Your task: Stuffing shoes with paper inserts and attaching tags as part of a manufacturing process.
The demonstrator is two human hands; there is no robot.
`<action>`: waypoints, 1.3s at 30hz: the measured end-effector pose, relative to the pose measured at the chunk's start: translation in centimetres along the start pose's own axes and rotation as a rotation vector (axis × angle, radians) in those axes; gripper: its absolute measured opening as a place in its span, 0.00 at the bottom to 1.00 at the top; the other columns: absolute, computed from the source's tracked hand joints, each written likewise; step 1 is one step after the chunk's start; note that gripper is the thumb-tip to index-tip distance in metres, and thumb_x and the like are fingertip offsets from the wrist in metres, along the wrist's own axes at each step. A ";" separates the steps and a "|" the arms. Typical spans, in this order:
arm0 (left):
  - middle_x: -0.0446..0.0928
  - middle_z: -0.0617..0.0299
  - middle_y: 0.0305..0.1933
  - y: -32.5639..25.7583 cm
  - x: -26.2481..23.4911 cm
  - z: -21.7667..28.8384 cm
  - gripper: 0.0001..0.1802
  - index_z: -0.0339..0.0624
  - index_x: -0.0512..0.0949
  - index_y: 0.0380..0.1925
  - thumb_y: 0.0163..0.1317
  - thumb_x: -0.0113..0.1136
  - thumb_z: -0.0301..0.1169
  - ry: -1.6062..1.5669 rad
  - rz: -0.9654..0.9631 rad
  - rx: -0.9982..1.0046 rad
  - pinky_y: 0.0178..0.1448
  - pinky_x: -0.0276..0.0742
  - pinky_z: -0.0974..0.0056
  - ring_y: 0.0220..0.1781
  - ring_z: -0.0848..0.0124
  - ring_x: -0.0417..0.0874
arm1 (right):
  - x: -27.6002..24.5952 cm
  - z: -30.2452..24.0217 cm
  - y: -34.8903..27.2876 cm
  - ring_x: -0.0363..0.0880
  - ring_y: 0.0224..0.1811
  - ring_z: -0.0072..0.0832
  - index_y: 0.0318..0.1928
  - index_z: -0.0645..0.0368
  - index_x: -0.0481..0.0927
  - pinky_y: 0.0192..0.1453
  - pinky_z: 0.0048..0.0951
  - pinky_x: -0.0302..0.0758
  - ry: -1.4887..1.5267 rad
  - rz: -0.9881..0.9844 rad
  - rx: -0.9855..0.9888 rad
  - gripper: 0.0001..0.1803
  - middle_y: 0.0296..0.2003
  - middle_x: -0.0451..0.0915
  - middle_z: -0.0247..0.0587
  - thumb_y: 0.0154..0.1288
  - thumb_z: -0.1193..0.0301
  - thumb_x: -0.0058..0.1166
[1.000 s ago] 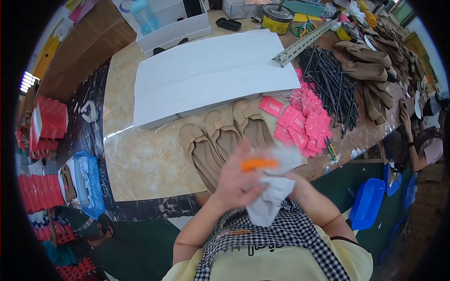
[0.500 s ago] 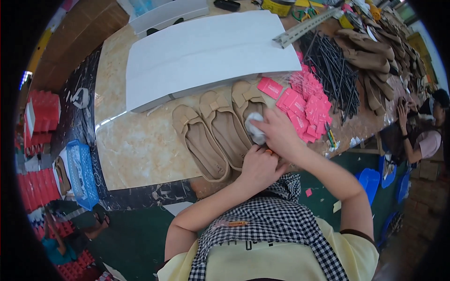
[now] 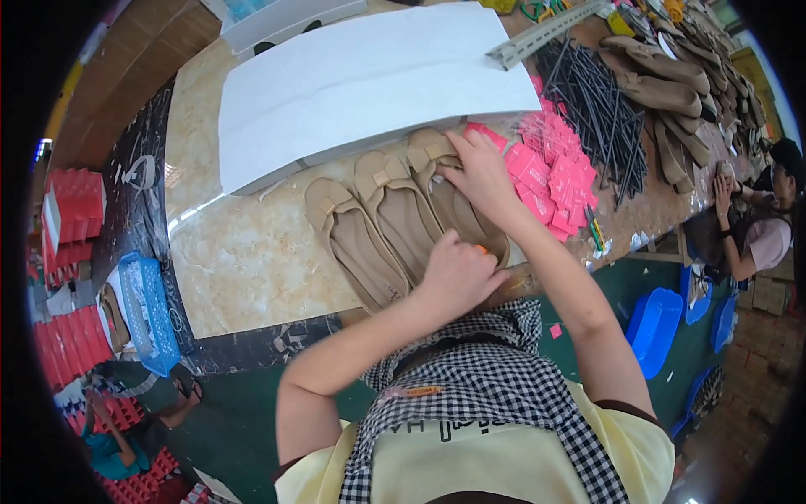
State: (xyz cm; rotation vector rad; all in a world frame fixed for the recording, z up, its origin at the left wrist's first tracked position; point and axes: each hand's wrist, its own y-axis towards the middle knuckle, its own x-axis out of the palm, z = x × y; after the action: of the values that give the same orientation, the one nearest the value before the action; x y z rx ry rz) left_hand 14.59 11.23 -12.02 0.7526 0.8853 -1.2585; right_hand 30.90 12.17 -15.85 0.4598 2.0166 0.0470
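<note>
Three tan ballet flats with bows lie side by side on the marbled tabletop, toes pointing away: a left flat, a middle flat and a right flat. My right hand grips the toe end of the right flat, fingers bent over its bow and opening. At the heel end, my left hand is closed against the same flat, its curled fingertips mostly hidden. An orange band shows on a left finger. No white wad is visible now; my right hand covers part of the shoe's inside.
Behind the flats lies a large white box. To the right are pink cards, black sticks and piled tan shoes. A metal angle bar overhangs the box. A blue basket stands left; a co-worker sits right.
My right hand has moved from the middle of the right flat to its toe, and the white wad it held is out of sight. My left hand stays by the heel.
</note>
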 end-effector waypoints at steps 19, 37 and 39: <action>0.72 0.41 0.62 -2.5 -3.8 2.6 0.16 0.47 0.82 0.41 0.50 0.66 0.34 -0.381 0.395 0.270 0.74 0.54 0.44 0.71 0.39 0.62 | -6.8 -3.4 -6.2 0.66 0.69 0.33 0.72 0.62 0.58 0.73 0.32 0.62 1.736 -0.073 0.725 0.30 0.69 0.63 0.43 0.75 0.65 0.45; 0.81 0.52 0.35 -6.8 -0.6 -2.1 0.14 0.40 0.82 0.36 0.62 0.56 0.40 -0.207 0.303 -0.313 0.44 0.76 0.56 0.38 0.58 0.82 | -3.0 -6.7 -2.0 0.79 0.51 0.43 0.52 0.63 0.77 0.56 0.39 0.76 0.852 -0.219 0.129 0.21 0.48 0.77 0.47 0.55 0.79 0.60; 0.81 0.53 0.29 -6.7 0.2 0.3 0.16 0.39 0.83 0.26 0.60 0.58 0.41 -0.167 0.249 -0.321 0.45 0.75 0.56 0.35 0.58 0.82 | -2.7 -7.6 -3.5 0.76 0.43 0.40 0.38 0.62 0.78 0.49 0.36 0.75 -0.010 -0.331 -0.297 0.10 0.37 0.73 0.42 0.54 0.77 0.57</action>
State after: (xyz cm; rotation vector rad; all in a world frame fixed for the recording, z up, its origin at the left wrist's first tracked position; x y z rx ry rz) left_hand 8.04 9.82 -12.09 0.4769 0.8046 -0.9160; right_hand 24.37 9.28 -10.70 -0.0621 2.0095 0.1371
